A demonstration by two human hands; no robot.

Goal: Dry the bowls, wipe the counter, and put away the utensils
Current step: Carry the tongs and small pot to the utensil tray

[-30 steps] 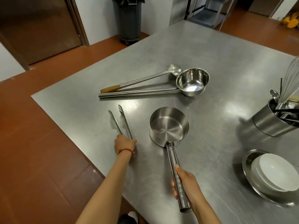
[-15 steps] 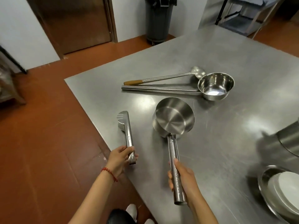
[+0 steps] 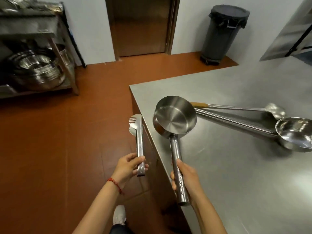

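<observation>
The left hand point(image 3: 129, 167) has its fingers closed around the lower end of the tongs point(image 3: 138, 141). The tongs are squeezed shut and point upward and away from the body, so the two tips stay together and cannot catch on anything. They hang over the floor, just beside the corner of the tabletop point(image 3: 236, 166), on the side toward the shelf.

The right hand point(image 3: 184, 179) grips the long handle of the saucepan point(image 3: 174, 116) near its far end, fingers wrapped tight. The pan is lifted above the corner of the tabletop and tilted, with its open side toward the person; I think this grip far from the bowl makes it heavy at the front, so the wrist must hold firm.

Two ladles remain on the tabletop beyond the saucepan: one with a wooden handle point(image 3: 236, 108) and one with a deep bowl point(image 3: 294, 134). Their handles lie close together.

Far from the tabletop, across the floor, a shelf point(image 3: 33, 48) holds stacked metal bowls. It seems the utensils are being carried away for storing, perhaps there.
</observation>
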